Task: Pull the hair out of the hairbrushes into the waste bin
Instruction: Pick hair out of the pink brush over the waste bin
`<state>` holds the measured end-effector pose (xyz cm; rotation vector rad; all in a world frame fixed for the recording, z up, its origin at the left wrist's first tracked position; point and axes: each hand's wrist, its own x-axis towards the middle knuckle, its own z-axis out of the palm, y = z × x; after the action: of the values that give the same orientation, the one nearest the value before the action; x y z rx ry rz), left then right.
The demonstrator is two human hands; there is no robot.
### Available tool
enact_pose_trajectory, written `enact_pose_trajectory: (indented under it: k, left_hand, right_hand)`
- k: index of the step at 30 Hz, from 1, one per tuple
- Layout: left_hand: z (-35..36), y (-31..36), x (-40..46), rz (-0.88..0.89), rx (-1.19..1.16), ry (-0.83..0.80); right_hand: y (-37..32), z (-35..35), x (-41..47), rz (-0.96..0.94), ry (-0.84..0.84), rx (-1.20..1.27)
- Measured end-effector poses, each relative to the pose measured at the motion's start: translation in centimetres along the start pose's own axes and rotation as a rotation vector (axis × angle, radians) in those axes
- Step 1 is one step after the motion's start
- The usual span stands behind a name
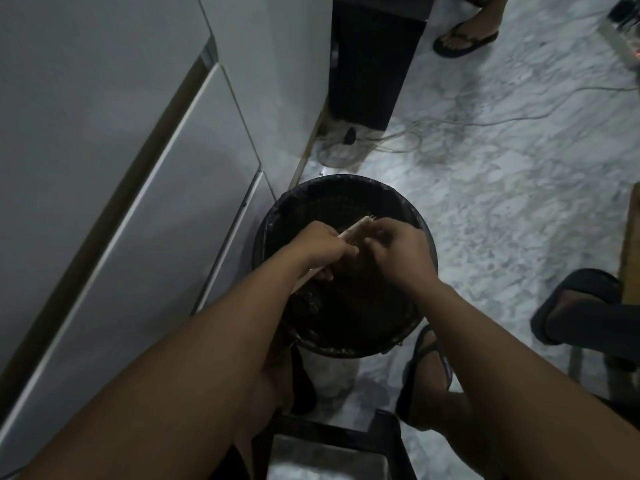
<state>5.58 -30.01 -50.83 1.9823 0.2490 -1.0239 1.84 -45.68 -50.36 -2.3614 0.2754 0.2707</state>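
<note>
A round black waste bin stands on the floor just below me, dark inside. Over its opening my left hand grips a light wooden hairbrush, whose pale end sticks out up and to the right while its handle shows below the fist. My right hand is at the brush's bristle side with its fingers pinched together there; any hair between them is too dark to make out.
White cabinet fronts run along the left, close to the bin. A dark box and loose cables lie behind it. Another person's sandalled foot is at top right, a black stool at right. My own sandalled foot stands beside the bin.
</note>
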Motion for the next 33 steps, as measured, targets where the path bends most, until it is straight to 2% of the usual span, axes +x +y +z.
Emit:
enact_pose_trajectory:
  k: [4,11,15,17,22,29,33]
  left_hand:
    - [-1.1,0.2,-0.3,-0.014,0.003,0.028]
    - [-2.8,-0.2,-0.8,-0.025,-0.061,0.002]
    - [-3.1,-0.3,-1.0,-0.049,-0.132,-0.038]
    - [-3.2,-0.5,-1.0,-0.043,-0.124,-0.039]
    - [-3.4,-0.7,-0.8,-0.052,-0.109,-0.046]
    - [-3.0,-0.3,0.1,-0.04,-0.234,0.123]
    - [-2.6,0.3,0.2,-0.022,-0.255,0.125]
  right_hand:
    - [-1.1,-0.5,1.3,0.032,0.021,0.007]
    - [-2.1,-1.4,2.5,0.125,0.032,0.239]
    - [-2.9,-1.9,2.5,0.358,-0.159,0.49]
    - [-3.3,-2.0,2.2,0.334,-0.209,0.548]
    - [-3.4,-2.2,2.2,0.256,-0.209,0.571]
    - [-3.8,-2.1,2.7,0.289,-0.231,0.664]
    - [-3.5,-1.5,2.8,0.252,-0.116,0.586]
